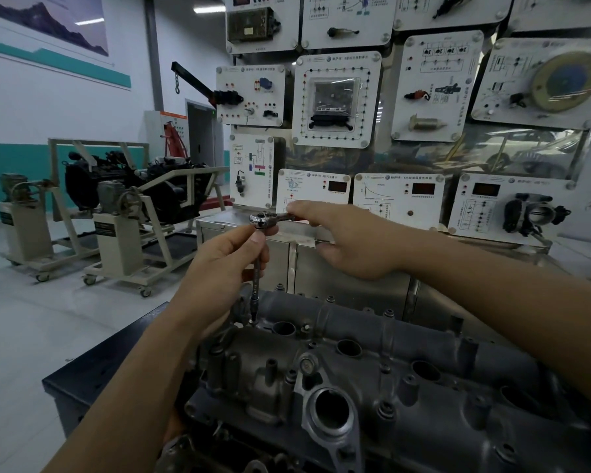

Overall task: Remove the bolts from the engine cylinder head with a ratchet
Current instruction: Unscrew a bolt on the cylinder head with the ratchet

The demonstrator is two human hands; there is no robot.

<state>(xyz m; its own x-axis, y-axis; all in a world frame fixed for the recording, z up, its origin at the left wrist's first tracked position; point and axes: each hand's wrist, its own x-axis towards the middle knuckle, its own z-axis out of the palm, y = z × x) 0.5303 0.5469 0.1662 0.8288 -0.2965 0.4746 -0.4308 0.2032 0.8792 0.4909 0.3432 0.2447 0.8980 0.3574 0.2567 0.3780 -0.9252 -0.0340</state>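
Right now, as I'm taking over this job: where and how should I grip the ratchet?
Grip the ratchet by its handle from the right, as the right hand does: the handle lies level and points right, likely for leverage. The left hand pinches the upright extension bar under the head, steadying it on the cylinder head.

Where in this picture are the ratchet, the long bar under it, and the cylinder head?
ratchet (261,220): head view, on its shiny round head.
extension bar (256,290): head view, on the bare shaft near its lower end.
cylinder head (359,324): head view, on its grey top casting.
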